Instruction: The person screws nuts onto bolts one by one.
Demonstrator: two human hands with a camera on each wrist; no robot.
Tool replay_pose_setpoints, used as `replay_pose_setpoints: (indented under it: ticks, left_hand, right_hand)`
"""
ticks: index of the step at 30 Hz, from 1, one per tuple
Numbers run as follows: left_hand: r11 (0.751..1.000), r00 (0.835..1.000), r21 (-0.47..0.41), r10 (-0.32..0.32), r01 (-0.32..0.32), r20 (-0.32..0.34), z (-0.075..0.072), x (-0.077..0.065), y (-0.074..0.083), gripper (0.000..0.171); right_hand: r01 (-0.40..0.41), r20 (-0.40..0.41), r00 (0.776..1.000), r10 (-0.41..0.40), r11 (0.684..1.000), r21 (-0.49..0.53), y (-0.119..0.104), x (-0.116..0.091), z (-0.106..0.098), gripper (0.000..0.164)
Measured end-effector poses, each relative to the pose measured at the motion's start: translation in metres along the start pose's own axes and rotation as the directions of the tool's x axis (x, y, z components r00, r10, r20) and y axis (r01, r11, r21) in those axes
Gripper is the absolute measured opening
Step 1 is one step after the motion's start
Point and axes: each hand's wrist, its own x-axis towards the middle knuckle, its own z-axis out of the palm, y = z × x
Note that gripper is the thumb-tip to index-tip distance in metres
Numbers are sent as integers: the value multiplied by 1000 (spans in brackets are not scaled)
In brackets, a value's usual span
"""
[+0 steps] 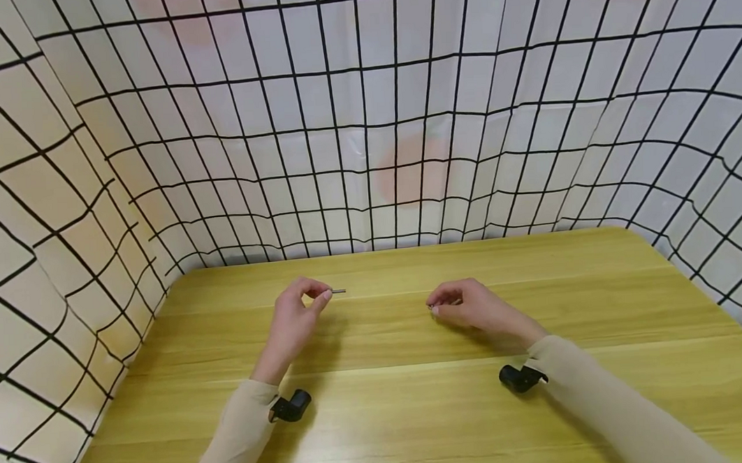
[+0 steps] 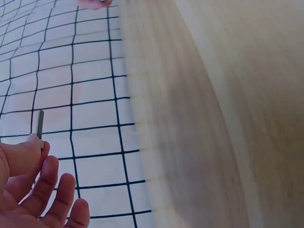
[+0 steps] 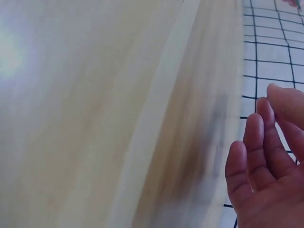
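Grey metal is presented at the left hand [image 1: 292, 317]; a slim rod [image 1: 340, 290] is pinched at 1 end between thumb and index finger, with the other 3 fingers loosely bent; the rod is held above the wooden table [image 1: 393, 419], near its far edge. At the right hand [image 1: 472, 305], thumb and fingertips are held together; a tiny object [image 1: 430, 307] appears to be gripped there, too small to be identified. Loss of the rod is judged possible if the pinch is relaxed, since the grip is confined to 1 end; tilting could be caused by a knock at the free end; the tiny object could be dropped if the fingertips are parted. The rod's long axis is set nearly level across the head view, roughly parallel to the far edge; the free end is pointed toward the right hand's side, well apart from that hand.
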Motion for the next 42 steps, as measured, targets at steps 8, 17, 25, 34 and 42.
replay_pose_setpoints:
  ticks: [8,17,25,34,42]
  left_hand:
    - [999,998,-13,30,-31,-47,2,0,3,6]
    - [999,996,2,47,-47,-74,2,1,8,5]
    - [999,995,-14,50,-51,-91,2,1,11,4]
    - [998,993,-11,64,-66,-98,4,0,14,4]
    - [995,990,-24,90,-93,-110,7,2,19,4]
  right_hand:
    - [-39,-92,994,50,993,113,-9,-4,6,25]
    - [11,-231,972,45,972,236,-24,-4,19,29]
    - [43,-311,949,56,952,302,-28,-5,26,33]
    - [86,-358,931,64,918,387,-36,-7,25,28]
    - [115,-383,922,61,901,419,-40,-6,23,29]
